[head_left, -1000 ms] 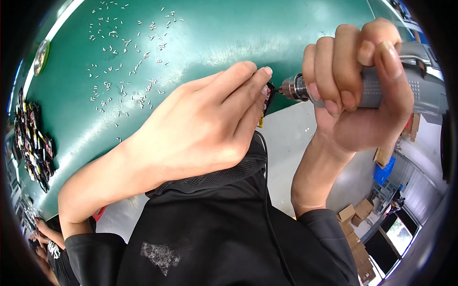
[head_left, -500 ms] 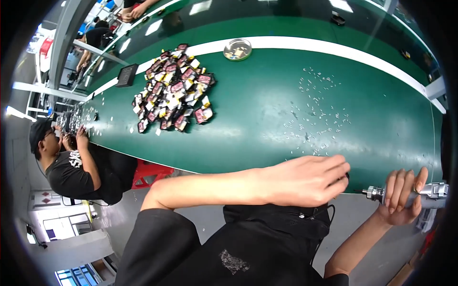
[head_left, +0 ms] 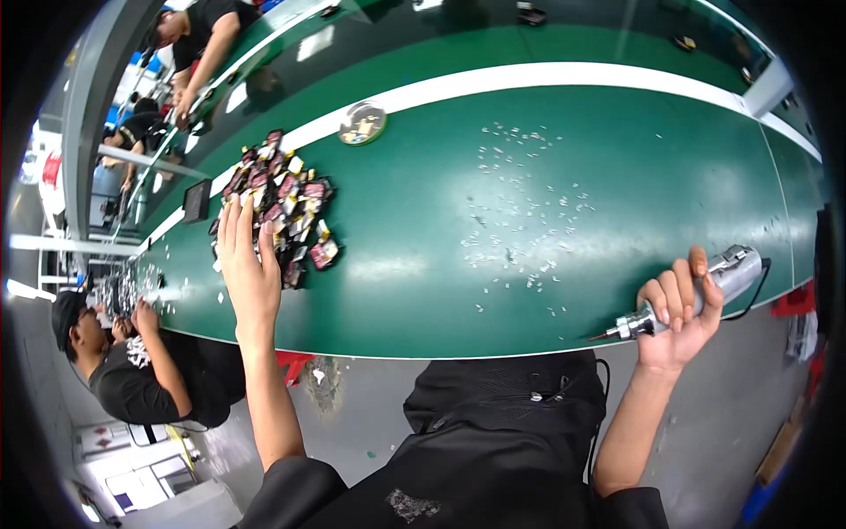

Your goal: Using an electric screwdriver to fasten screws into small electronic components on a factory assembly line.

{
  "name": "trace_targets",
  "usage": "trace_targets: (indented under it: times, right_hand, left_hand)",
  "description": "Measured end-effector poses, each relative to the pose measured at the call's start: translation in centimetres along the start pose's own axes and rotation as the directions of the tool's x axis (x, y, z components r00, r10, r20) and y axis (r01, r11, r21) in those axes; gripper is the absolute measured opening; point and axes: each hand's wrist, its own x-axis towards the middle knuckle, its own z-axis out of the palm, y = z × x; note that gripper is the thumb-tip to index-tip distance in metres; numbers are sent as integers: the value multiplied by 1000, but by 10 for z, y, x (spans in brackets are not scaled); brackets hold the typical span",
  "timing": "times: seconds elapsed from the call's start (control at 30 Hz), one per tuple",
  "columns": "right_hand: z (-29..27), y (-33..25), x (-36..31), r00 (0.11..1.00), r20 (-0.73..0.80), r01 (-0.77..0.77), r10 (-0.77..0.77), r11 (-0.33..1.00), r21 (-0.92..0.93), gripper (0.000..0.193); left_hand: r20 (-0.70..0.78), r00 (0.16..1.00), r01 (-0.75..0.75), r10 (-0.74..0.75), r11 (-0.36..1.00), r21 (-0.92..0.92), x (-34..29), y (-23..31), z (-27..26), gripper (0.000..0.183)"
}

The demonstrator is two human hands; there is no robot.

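Note:
My left hand (head_left: 251,275) reaches over the near edge of a heap of small black parts (head_left: 301,201) with pink, white and yellow pieces on them. Its fingers are stretched out, and I see nothing held in them; whether the fingertips touch the heap I cannot tell. In my right hand (head_left: 674,322) is a silver electric screwdriver (head_left: 734,271), gripped round its body near the right end of the table. The screwdriver's bit points left, above the table's near edge. Tiny white slivers (head_left: 533,203) lie scattered across the green table (head_left: 405,264) between the two hands.
Behind the heap stands a round, clear dish (head_left: 363,123) with small pieces in it. A black tray (head_left: 196,201) sits left of the heap. At the far left a co-worker (head_left: 132,370) works at the same table; other people are across it. A white strip (head_left: 529,76) runs along the back.
My left arm has swung from in front of my body out to the heap on the left. My right hand has raised the screwdriver over the table, and the view has shifted right.

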Motion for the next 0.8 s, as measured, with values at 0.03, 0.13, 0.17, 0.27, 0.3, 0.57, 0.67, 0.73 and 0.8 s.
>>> trace_targets:
  times: [0.03, 0.13, 0.17, 0.27, 0.3, 0.57, 0.67, 0.73, 0.8]
  right_hand:
    - [-2, 1, 0, 1000, 3, 14, -14, 1000, 3, 8]
    - [-5, -3, -3, 999, -8, 42, -42, 999, 8, 8]
    - [-4, -3, -4, 999, -10, 46, -46, 999, 7, 8]
    - [-5, -4, -6, 999, -5, 52, -52, 999, -3, 8]
    - [-5, -5, -6, 999, 1, 48, -48, 999, 0, 8]
    - [-9, -7, -3, 999, 43, 16, -17, 999, 34, 11]
    - [-7, -5, -3, 998, 53, 14, -17, 999, 47, 7]
    - [-9, -6, -4, 998, 48, 28, -30, 999, 39, 7]
    - [-10, -7, -5, 997, 71, 29, -31, 999, 32, 7]
  left_hand:
    - [9, 997, -71, 72, 993, -96, 7, 27, -2, 35]
    - [65, 955, -239, 290, 881, -409, 20, 114, 2, 29]
    - [58, 933, -282, 355, 823, -493, 20, 132, 9, 29]
    - [70, 904, -317, 421, 771, -552, 27, 165, 24, 27]
    - [73, 902, -318, 425, 771, -552, 31, 166, 27, 27]
    - [-10, 747, -611, 665, 680, -405, 44, 166, 42, 20]
    - [-46, 704, -665, 708, 636, -391, 49, 165, 43, 22]
    - [-49, 709, -643, 704, 617, -454, 52, 166, 44, 19]
    - [39, 870, -381, 492, 719, -582, 48, 167, 41, 14]
